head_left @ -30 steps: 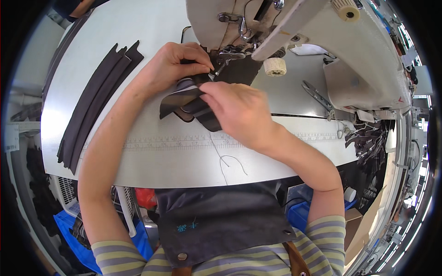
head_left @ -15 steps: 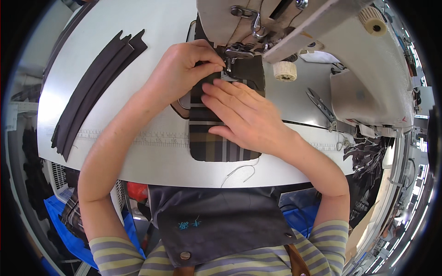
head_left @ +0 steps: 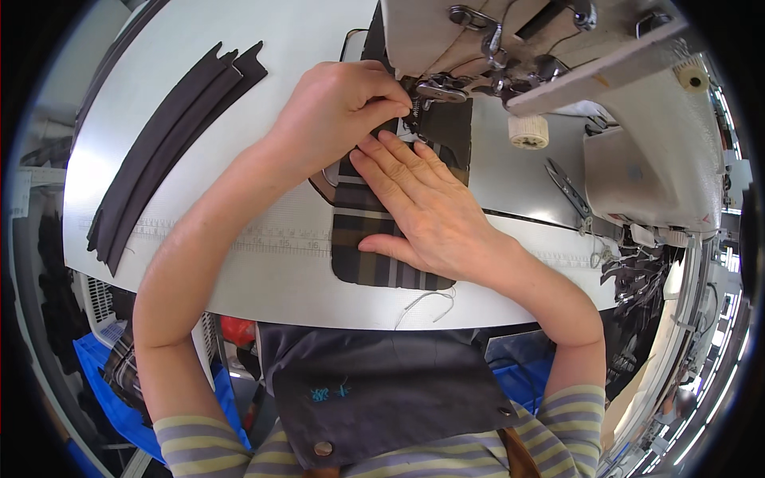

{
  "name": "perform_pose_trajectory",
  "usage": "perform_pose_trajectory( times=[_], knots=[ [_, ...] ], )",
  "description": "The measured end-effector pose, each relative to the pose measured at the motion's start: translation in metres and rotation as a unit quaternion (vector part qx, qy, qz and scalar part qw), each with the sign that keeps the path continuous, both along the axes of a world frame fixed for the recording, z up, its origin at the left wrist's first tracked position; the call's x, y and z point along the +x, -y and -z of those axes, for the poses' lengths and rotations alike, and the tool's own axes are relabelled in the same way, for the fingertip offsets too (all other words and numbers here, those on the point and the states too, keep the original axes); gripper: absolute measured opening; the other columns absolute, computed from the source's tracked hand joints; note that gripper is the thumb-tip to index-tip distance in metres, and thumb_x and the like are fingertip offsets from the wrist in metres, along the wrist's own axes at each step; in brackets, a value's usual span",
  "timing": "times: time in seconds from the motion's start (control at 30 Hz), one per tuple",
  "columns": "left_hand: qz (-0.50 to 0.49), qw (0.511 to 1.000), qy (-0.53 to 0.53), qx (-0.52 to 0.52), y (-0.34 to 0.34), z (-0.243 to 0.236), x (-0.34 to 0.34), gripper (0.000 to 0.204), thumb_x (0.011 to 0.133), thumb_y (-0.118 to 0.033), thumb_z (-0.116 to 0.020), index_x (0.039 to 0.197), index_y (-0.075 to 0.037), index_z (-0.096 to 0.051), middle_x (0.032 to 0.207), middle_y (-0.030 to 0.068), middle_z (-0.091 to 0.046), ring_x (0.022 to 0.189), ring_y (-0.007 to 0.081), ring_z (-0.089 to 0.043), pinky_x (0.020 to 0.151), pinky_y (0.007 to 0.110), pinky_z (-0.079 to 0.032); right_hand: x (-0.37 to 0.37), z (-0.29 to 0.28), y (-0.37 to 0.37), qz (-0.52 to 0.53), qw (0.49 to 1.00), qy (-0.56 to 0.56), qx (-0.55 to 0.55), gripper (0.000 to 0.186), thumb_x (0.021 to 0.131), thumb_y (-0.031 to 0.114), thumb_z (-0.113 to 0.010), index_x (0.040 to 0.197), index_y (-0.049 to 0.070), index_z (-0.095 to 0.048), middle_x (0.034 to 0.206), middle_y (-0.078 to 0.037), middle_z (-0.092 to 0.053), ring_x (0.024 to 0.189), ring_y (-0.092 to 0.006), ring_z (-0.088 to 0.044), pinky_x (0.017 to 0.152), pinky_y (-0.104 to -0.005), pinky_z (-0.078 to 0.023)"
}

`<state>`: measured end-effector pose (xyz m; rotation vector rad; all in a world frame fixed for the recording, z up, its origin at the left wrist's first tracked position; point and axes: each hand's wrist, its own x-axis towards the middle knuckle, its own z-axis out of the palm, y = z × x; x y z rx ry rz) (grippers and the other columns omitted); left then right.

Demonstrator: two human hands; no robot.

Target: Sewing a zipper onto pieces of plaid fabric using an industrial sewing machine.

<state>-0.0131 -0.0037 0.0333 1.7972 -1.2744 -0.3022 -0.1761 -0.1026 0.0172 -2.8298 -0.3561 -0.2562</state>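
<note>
A plaid fabric panel (head_left: 347, 247) in dark, brown and grey stripes lies under the sewing machine (head_left: 550, 56), its rounded end towards me. Flat across its middle rests my right hand (head_left: 422, 203), fingers stretched toward the presser foot (head_left: 412, 119) and thumb out to the left. Beside the foot, my left hand (head_left: 351, 103) is closed in a pinch at a dark fabric piece; what lies between its fingertips is hidden. A dark, thin-framed oval shape (head_left: 323, 187) shows partly from beneath the panel's left side.
Dark curved fabric strips (head_left: 171, 151) lie stacked on the left of the white table (head_left: 263, 291), which bears a printed ruler scale. Right of the machine needle are thread snips (head_left: 567, 191) and dark scraps (head_left: 637, 279). A loose pale thread (head_left: 426, 299) trails near the front edge.
The view has shifted a little, so the machine sits further right in it. Both hands keep nearly the same pose, left pinching by the foot, right flat on the panel.
</note>
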Motion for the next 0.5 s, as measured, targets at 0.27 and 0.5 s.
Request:
perform_pose_trajectory(
  times=[0.27,0.5],
  knots=[
    [0.003,1.0,-0.022,0.013,0.0,0.004,0.002,0.014,0.082,-0.008,-0.068,0.09,0.002,-0.07,0.075,0.009,-0.062,0.065,0.0155,-0.059,0.06,0.029,-0.046,0.0,0.001,-0.003,0.004,1.0,-0.012,0.008,0.079,0.082,0.045,-0.066,0.137,-0.005,-0.039,0.145,-0.022,-0.037,0.134,-0.0365,-0.036,0.109,-0.0492,-0.03],
    [0.009,0.999,-0.05,0.0,-0.002,0.009,0.001,0.013,0.082,-0.012,-0.063,0.084,0.0,-0.069,0.082,0.0093,-0.066,0.071,0.0254,-0.064,0.065,0.033,-0.049,-0.001,0.002,-0.002,0.004,1.0,-0.004,0.018,0.081,0.082,0.045,-0.066,0.138,-0.006,-0.037,0.14,-0.024,-0.042,0.134,-0.0375,-0.037,0.109,-0.0509,-0.03]
  ],
)
